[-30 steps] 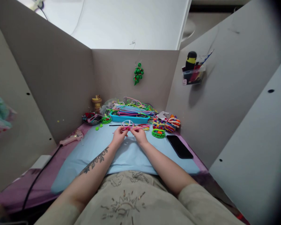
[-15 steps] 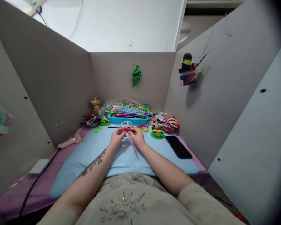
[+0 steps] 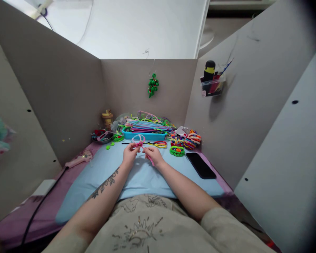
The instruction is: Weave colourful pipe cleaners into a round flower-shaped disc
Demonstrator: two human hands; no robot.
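Note:
Over the blue cloth (image 3: 102, 179), both hands are raised around a looped pink and white pipe cleaner piece (image 3: 139, 143). My left hand (image 3: 131, 153) pinches its knotted pink middle from the left. A pink strand runs from that middle into my right hand (image 3: 152, 155), whose fingers are closed on it; the loose end hangs below the palm. White and pale pink loops stand up above the fingertips. Just behind the hands lie scissors (image 3: 162, 144) with red and yellow handles and a thin black strip (image 3: 125, 143).
A blue tray (image 3: 144, 136) heaped with pipe cleaners stands at the back. Colourful braided pieces (image 3: 192, 139), a green ring-shaped piece (image 3: 177, 151) and a black phone (image 3: 201, 165) lie right. Left are a dark bowl (image 3: 102, 139) and a pink glue gun (image 3: 79, 160) with a cord. Grey panels enclose the table.
My left hand has shifted slightly left with the looped piece. My right hand has turned and closed around the pink strand, drawing its end in, and more of the scissors shows.

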